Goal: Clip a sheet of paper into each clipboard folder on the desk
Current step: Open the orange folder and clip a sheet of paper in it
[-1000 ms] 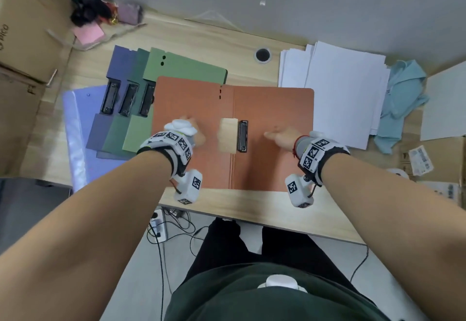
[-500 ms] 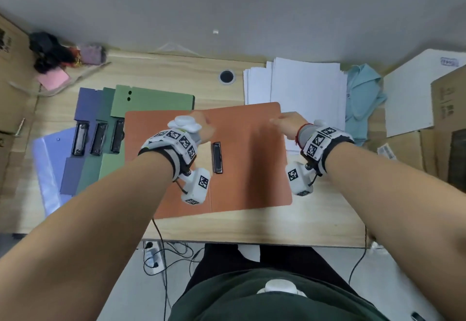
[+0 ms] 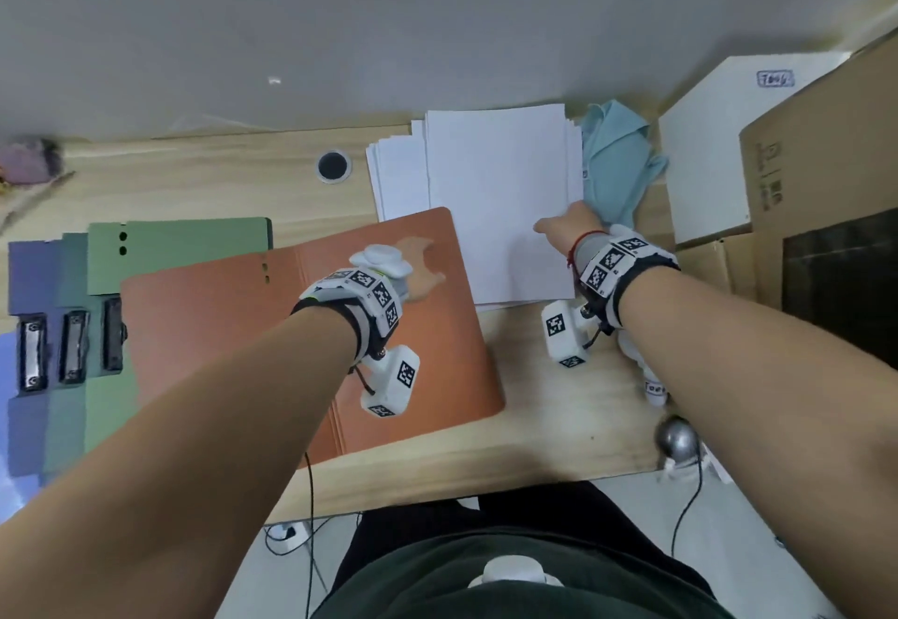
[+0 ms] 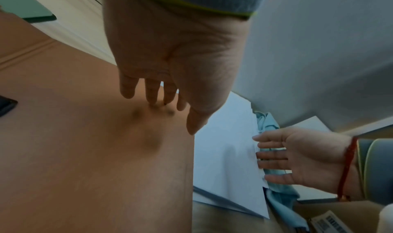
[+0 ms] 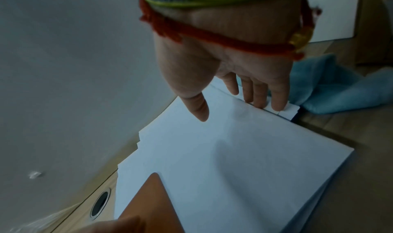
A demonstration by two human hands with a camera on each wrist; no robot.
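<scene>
I am looking down at a light wooden desk [image 3: 559, 424] where an open orange-brown cardboard clipboard folder [image 3: 218, 327] is lying flat, its far right corner overlapping the stack of white paper sheets [image 3: 495, 190]. My left hand [image 3: 418, 268] is resting on the folder's right panel with straight, spread fingers [image 4: 127, 88], the fingertips touching the card and gripping nothing. My right hand [image 3: 563, 229] is reaching over the paper stack, fingers straight and slightly apart; in the right wrist view the fingertips [image 5: 278, 102] are touching the stack's far right edge while the thumb is hovering above the top sheet, nothing pinched. The folder's own clip is hidden under my left forearm. Left of it, three more open folders are lying fanned and overlapping, a light green one [image 3: 184, 249], a darker green one [image 3: 68, 424] and a purple-blue one [image 3: 29, 273], each showing a black metal clip. A crumpled light blue cloth [image 3: 617, 156] is lying just beside the paper, with brown cardboard boxes [image 3: 826, 132] beyond.
</scene>
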